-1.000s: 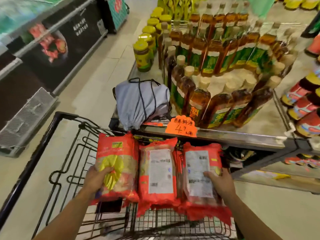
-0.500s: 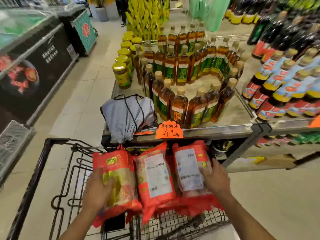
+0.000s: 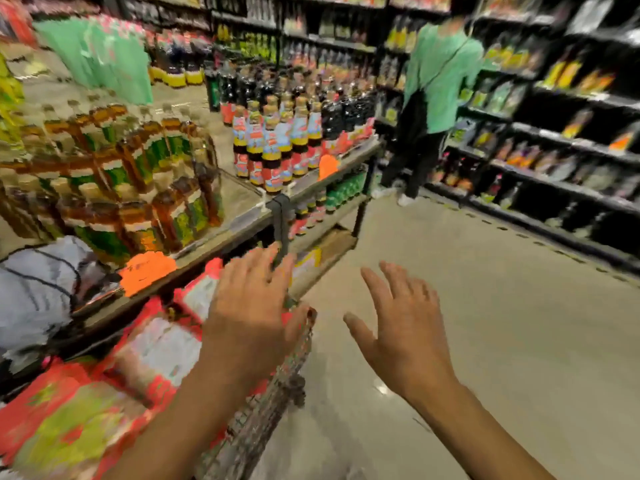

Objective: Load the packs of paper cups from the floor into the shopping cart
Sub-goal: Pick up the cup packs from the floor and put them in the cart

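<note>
Currently the view is motion-blurred, so fine detail is lost.

Surface and room: the floor (image 3: 502, 341) is pale and smooth and fills the right and lower centre of the frame. A two-tier display bench (image 3: 239, 206) runs from the left edge to the centre. It carries brown bottles (image 3: 138, 174) and has an orange price tag (image 3: 147, 271) on its front edge. A grey bag (image 3: 34, 289) sits at the far left. Dark stocked shelves (image 3: 571, 133) line the upper right, and a person in a green top (image 3: 443, 74) stands before them.

Task items: the packs of paper cups (image 3: 156, 348) are red and lie in the shopping cart (image 3: 277, 393) at lower left, below the bench edge.

My left hand (image 3: 249, 317) is palm down above the packs, by the cart's right wall. Its fingers (image 3: 263, 265) are straight and spread, gripping nothing; I cannot tell whether it touches the packs.

My right hand (image 3: 405, 330) is over the floor, just right of the cart. Its fingers (image 3: 375, 292) are spread wide, thumb out, holding nothing.
</note>
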A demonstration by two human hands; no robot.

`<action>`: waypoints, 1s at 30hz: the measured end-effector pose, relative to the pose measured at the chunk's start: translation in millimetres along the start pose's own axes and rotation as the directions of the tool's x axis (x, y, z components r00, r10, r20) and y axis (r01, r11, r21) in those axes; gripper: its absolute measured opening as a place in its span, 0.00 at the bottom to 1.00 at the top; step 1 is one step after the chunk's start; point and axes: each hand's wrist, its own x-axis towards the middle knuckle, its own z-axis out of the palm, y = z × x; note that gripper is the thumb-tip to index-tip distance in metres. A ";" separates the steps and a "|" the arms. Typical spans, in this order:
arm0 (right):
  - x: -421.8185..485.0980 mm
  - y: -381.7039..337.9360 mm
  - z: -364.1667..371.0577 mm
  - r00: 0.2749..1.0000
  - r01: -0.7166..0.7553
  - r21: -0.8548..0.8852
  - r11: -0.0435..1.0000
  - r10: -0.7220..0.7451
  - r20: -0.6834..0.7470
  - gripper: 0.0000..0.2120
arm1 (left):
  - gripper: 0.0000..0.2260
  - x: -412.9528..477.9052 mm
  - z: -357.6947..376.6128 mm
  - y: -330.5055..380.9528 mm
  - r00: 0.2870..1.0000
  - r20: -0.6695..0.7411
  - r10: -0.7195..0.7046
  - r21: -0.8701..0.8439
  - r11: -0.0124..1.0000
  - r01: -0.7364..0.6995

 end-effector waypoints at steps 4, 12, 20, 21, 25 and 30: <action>-55.9 91.7 -37.2 0.964 -0.264 -0.127 0.956 0.265 -0.008 0.33 | 0.31 28.7 6.4 107.9 0.966 0.062 0.249 0.013 0.968 -0.250; -217.1 266.9 -95.1 0.694 -0.720 -0.127 0.683 0.709 -0.121 0.32 | 0.32 22.8 57.7 363.3 0.735 0.110 0.669 -0.111 0.743 -0.660; -374.7 445.1 -131.1 0.378 -0.926 -0.075 0.370 0.911 -0.167 0.35 | 0.33 -21.7 104.9 625.8 0.474 0.147 0.868 -0.187 0.495 -0.849; -387.9 465.5 -135.1 0.357 -0.934 -0.075 0.350 0.918 -0.172 0.35 | 0.32 -24.4 112.1 653.3 0.448 0.147 0.882 -0.176 0.469 -0.866; -429.3 537.9 -152.1 0.274 -0.961 -0.079 0.263 0.936 -0.219 0.32 | 0.32 -35.6 140.6 749.5 0.349 0.120 0.929 -0.215 0.367 -0.905; -454.3 627.4 -156.0 0.176 -0.984 -0.078 0.162 0.958 -0.228 0.33 | 0.31 -24.6 192.1 842.7 0.228 0.123 0.966 -0.251 0.253 -0.934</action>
